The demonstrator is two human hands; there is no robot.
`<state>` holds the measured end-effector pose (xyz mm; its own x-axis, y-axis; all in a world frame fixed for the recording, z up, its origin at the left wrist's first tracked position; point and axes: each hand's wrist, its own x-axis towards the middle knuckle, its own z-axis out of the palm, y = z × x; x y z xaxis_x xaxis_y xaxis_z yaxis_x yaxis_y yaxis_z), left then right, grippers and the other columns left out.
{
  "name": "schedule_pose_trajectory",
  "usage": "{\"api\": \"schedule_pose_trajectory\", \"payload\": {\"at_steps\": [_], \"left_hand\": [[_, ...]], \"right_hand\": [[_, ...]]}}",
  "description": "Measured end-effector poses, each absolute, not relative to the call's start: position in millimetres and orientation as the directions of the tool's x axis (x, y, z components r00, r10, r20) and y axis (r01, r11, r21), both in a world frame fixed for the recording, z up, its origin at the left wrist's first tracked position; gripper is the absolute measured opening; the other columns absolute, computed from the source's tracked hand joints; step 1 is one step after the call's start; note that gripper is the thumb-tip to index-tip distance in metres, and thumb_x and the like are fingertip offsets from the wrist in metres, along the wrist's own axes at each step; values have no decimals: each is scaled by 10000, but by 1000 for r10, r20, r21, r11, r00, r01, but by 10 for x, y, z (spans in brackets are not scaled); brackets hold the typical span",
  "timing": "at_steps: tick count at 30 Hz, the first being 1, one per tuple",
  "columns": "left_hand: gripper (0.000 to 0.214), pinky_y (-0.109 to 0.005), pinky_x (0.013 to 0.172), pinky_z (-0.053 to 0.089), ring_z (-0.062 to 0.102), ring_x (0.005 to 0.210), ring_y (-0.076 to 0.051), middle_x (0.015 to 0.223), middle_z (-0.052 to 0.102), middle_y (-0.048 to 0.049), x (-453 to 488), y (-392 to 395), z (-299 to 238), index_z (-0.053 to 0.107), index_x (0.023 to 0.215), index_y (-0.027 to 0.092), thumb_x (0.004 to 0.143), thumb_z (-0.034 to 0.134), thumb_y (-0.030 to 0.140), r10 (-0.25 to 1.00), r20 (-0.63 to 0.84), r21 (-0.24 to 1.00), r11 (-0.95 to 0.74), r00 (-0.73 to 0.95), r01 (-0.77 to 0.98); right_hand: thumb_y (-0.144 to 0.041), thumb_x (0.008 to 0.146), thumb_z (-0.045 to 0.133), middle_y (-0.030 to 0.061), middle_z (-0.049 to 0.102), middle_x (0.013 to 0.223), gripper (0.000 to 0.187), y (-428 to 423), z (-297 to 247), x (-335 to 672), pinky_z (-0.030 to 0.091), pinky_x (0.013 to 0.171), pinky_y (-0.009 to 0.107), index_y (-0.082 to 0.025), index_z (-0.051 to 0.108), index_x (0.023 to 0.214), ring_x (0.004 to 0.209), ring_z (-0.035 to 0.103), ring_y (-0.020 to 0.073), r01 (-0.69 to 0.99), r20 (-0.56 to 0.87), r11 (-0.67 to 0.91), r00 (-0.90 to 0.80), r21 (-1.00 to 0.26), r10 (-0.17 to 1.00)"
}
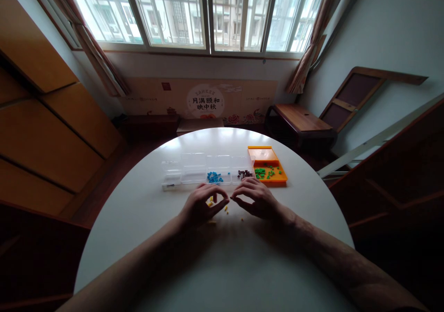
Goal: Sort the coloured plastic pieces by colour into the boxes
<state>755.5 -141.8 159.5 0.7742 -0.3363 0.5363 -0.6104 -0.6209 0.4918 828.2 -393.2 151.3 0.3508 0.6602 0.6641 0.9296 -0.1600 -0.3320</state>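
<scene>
My left hand (pixel 204 202) is closed in a pinch, thumb and index fingertips together; what they hold, if anything, is too small to make out. Facing it, fingertips almost meeting, my right hand (pixel 257 198) pinches a tiny dark brown piece (pixel 231 198). Small yellow pieces (pixel 226 208) lie on the table below and around the hands, some partly hidden behind my left hand. Just beyond stands a clear compartment box (pixel 172 187) with blue pieces (pixel 215 177) and dark brown pieces (pixel 244 174). An orange box (pixel 282 182) beside it holds green pieces (pixel 260 173).
Everything rests on a round white table (pixel 145 256). Behind it, low against the wall, is a printed panel (pixel 243 94) under a barred window. A wooden bench (pixel 301 116) stands at the back right, and wooden cabinets (pixel 65 145) are on the left.
</scene>
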Motion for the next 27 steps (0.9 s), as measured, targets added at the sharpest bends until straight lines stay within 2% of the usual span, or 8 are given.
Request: {"api": "schedule_pose_trajectory", "payload": {"at_steps": [4, 7, 10, 13, 20, 27], "left_hand": [[82, -362, 912, 501, 738, 856, -186, 979, 792, -15, 7563, -1323, 1613, 748, 1007, 243, 967, 749, 315, -352, 495, 421, -702, 794, -574], [164, -375, 949, 499, 747, 967, -215, 1083, 783, -38, 7580, -1255, 1598, 768, 1097, 264, 941, 747, 309, -396, 463, 392, -711, 793, -584], [186, -373, 936, 494, 738, 985, -220, 1121, 773, -48, 7597, -1227, 1580, 789, 1121, 283, 944, 735, 306, -445, 446, 370, -698, 777, -612], [153, -369, 918, 486, 730, 961, -215, 1103, 771, -46, 7602, -1232, 1581, 802, 1086, 280, 956, 733, 322, -474, 436, 344, -698, 765, -628], [94, -351, 914, 483, 734, 919, -188, 1038, 783, -27, 7605, -1264, 1573, 806, 998, 273, 985, 713, 284, -461, 456, 320, -713, 761, -624], [85, -353, 905, 481, 736, 913, -191, 1036, 792, -30, 7635, -1248, 1497, 784, 985, 261, 988, 700, 249, -459, 473, 299, -719, 752, -627]], "right_hand": [[-233, 1031, 714, 41, 789, 989, 49, -3984, 1489, 8337, 565, 916, 433, -270, 746, 1031, 958, 702, 244, 865, 701, -289, 502, -410, 506], [-227, 1021, 710, 43, 774, 976, 46, -4045, 1460, 8408, 547, 921, 452, -260, 740, 1011, 962, 690, 266, 778, 705, -418, 615, -469, 354], [-228, 1004, 718, 47, 764, 979, 30, -4096, 1440, 8466, 530, 910, 460, -250, 731, 1020, 944, 670, 280, 704, 682, -509, 678, -495, 274], [-221, 994, 713, 50, 758, 984, 46, -4107, 1427, 8482, 525, 911, 459, -248, 726, 1028, 940, 665, 282, 691, 667, -517, 693, -506, 273], [-187, 977, 697, 54, 759, 1011, 83, -4047, 1455, 8410, 533, 945, 457, -248, 721, 1029, 996, 678, 282, 734, 654, -445, 670, -513, 350], [-194, 984, 691, 53, 760, 1007, 75, -4047, 1455, 8390, 535, 948, 456, -251, 729, 1014, 1001, 687, 280, 741, 641, -425, 667, -520, 379]]}}
